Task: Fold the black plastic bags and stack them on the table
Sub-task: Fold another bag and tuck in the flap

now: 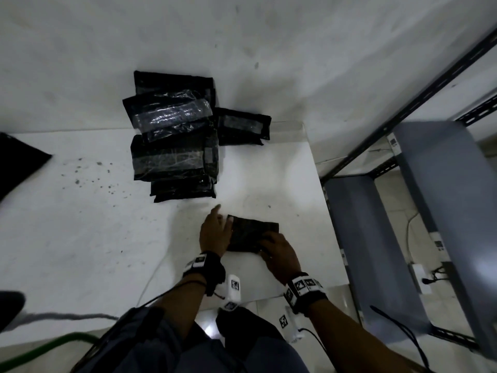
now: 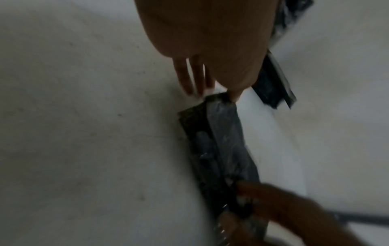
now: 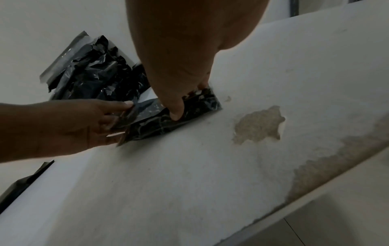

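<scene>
A: While it sits lower centre of the head view on the white table (image 1: 80,238), the folded black bag (image 1: 251,234) looks crinkly, glossy.

B: Yep, left hand (image 1: 213,234) flat-fingered at its edge, right hand (image 1: 279,254) fingertips pressing it down. Can't read any label.

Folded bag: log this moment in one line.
folded bag on table | left hand touching its end | right hand pressing | pile behind

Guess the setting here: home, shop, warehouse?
Probably a stockroom or packing area: grey slotted-angle metal shelving beside a worn white table, and a pile of folded black plastic bags being stacked.
</scene>
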